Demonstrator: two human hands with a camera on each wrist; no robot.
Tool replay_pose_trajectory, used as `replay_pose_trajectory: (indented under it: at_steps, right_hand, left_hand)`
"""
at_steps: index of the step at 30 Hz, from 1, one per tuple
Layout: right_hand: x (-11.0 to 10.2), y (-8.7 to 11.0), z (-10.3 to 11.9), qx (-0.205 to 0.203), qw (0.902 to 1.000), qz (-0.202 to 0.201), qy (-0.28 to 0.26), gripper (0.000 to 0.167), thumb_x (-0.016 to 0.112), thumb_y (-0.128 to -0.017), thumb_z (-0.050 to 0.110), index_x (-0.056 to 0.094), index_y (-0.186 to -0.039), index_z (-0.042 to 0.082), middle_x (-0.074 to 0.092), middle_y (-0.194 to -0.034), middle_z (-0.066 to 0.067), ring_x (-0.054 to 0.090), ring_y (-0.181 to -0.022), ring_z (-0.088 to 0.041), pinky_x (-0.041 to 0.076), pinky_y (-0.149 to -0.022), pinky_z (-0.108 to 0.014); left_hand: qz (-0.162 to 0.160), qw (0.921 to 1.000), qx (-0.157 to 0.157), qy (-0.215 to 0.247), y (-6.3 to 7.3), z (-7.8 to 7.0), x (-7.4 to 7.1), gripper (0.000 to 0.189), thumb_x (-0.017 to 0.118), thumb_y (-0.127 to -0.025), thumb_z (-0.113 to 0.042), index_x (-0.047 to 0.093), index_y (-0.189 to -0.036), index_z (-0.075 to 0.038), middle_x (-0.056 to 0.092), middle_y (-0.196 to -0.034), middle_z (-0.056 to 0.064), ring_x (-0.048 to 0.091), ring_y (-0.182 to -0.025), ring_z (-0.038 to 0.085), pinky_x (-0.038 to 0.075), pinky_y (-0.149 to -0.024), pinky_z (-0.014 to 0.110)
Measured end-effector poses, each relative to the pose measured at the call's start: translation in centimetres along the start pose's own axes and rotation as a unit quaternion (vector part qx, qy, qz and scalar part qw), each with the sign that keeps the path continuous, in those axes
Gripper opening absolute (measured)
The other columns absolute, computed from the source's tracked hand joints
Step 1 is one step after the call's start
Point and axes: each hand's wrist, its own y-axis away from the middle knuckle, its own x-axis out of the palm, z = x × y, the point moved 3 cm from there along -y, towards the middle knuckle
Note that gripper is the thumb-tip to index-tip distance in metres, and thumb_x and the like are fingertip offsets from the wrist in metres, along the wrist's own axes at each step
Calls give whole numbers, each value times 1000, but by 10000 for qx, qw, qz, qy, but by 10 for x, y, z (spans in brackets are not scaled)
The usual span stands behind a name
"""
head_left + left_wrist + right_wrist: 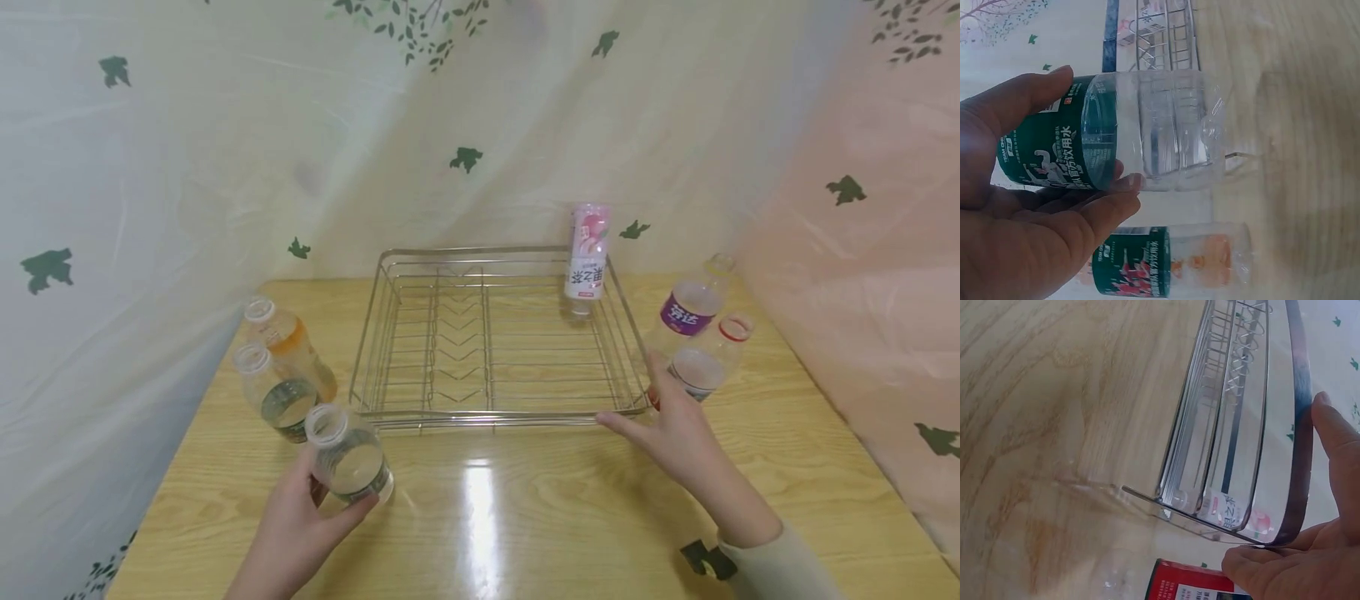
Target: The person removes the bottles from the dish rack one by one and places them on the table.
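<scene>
My left hand (292,521) grips a clear plastic bottle (356,462) with a green label. In the left wrist view, the thumb and fingers wrap that label, and the bottle's clear base shows. At the front right corner of the wire dish rack (487,419) is my right hand (686,437). Its thumb lies extended along the front rim, and the other fingers reach along the right side, right at the rim in the right wrist view. Inside the rack, a pink-and-white bottle (588,258) stands neck down in the back right corner.
Left of the rack stand another green-labelled bottle (277,396) and an orange one (300,346). Right of it are a purple-labelled bottle (686,308) and a bottle with a red neck ring (708,358), close beside my right fingers. A patterned curtain (337,150) hangs behind the table (427,533).
</scene>
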Motion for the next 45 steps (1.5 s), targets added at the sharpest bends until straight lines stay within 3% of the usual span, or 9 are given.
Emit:
replay_pose_trajectory:
  at_steps: [5,9,17,27,32,39,43,45]
  right_hand:
    - [3,-3,-5,-4,9997,89,-220,117,79,-86,52,4,-163,6,32,-153,-36,46,-127,-55,43,-99,-68]
    - [4,-3,-7,-27,9988,157,-467,118,78,-87,51,0,-163,6,19,-160,-32,36,-136,-55,39,-104,-66]
    - [1,-4,-5,-72,9982,224,-556,114,79,-90,42,0,-162,2,17,-161,-32,30,-141,-52,37,-106,-66]
    - [1,-5,-5,-109,9991,225,-348,114,79,-90,45,1,-162,3,22,-159,-33,36,-136,-55,39,-104,-67]
    - [2,-5,-7,-67,9992,271,-300,116,77,-89,50,0,-162,2,22,-158,-35,41,-130,-58,39,-103,-67]
    - [4,-6,-10,-71,9993,310,-177,118,75,-88,55,0,-162,2,21,-158,-34,45,-125,-61,39,-103,-69]
    - [3,-7,-10,-129,9994,300,-117,117,75,-88,55,0,-162,2,22,-158,-34,48,-122,-60,40,-101,-70]
    - [2,-7,-10,-148,9994,301,-101,117,75,-88,55,0,-162,2,22,-159,-33,49,-122,-59,40,-101,-70]
  left_hand:
    - [25,9998,-171,-116,-1,9,1,77,89,-78,-4,46,-142,-10,57,-137,7,52,-130,31,40,-108,47]
    - [59,9993,-299,-211,-4,16,0,76,88,-78,-4,47,-142,-9,56,-139,11,48,-133,38,38,-108,51]
    - [124,9993,-237,-252,-8,25,-3,81,88,-80,-8,42,-146,-10,55,-140,16,46,-133,45,37,-107,58]
    - [-14,9995,-241,-218,-9,25,-6,82,90,-77,-6,44,-144,-8,56,-138,15,46,-134,38,32,-112,60]
    - [-57,9995,-241,-209,-5,20,-10,83,92,-76,-13,43,-143,-5,53,-141,17,42,-137,43,29,-112,64]
    - [-270,9994,-2,-202,0,3,-18,88,92,-76,-20,40,-144,-4,53,-144,18,42,-138,43,30,-110,65]
    - [-355,9987,157,-333,0,-8,-24,93,92,-77,-22,37,-150,-7,49,-148,16,41,-138,42,32,-112,55]
    - [-446,9981,266,-344,1,-12,-27,95,92,-76,-20,36,-152,-7,48,-148,16,42,-138,41,35,-113,40]
